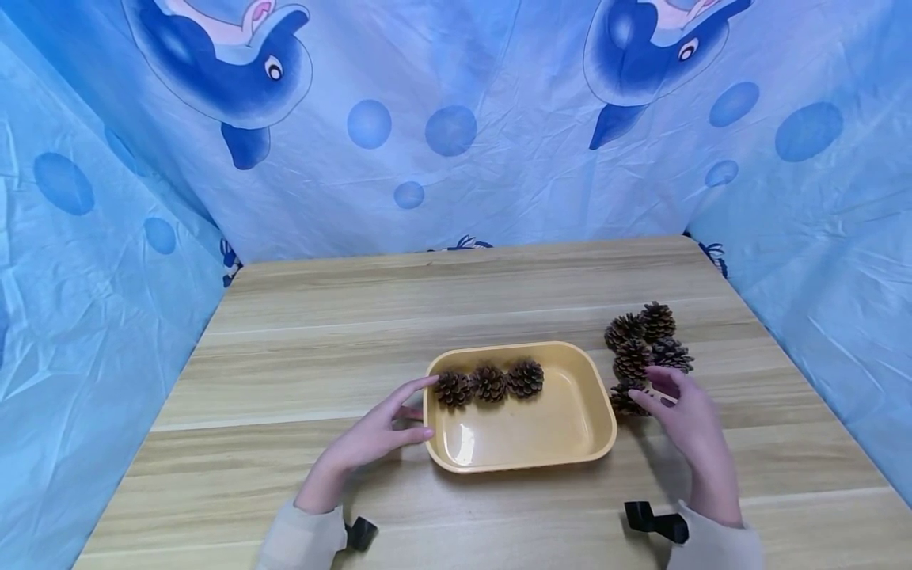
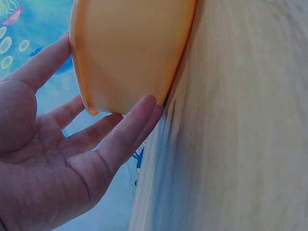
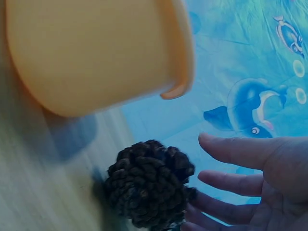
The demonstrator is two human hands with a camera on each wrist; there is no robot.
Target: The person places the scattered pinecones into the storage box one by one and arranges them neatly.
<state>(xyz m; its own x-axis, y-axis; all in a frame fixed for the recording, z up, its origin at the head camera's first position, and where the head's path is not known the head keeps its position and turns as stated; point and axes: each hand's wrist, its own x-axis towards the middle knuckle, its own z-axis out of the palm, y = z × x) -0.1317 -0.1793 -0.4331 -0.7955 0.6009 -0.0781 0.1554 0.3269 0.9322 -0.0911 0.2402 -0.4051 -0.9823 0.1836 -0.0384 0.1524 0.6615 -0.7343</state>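
A yellow rectangular plastic tray (image 1: 523, 435) sits mid-table, three brown pine cones (image 1: 489, 383) lined up along its far side. My left hand (image 1: 374, 439) is at the tray's left end, fingers spread. In the left wrist view the fingertips of this hand (image 2: 62, 149) touch the tray's wall (image 2: 130, 53) and rim. To the right of the tray, my right hand (image 1: 687, 416) reaches over the nearest pine cone (image 1: 627, 398) of a cluster. The right wrist view shows that pine cone (image 3: 147, 185) beside the loosely extended fingers, not gripped; whether a fingertip touches it I cannot tell.
Behind the near cone, several more pine cones (image 1: 632, 360) lie grouped on the wooden table (image 1: 321, 332). Blue curtains (image 1: 456, 198) with dolphin prints hang at the back and both sides. Each wrist wears a black strap mount (image 1: 659, 522).
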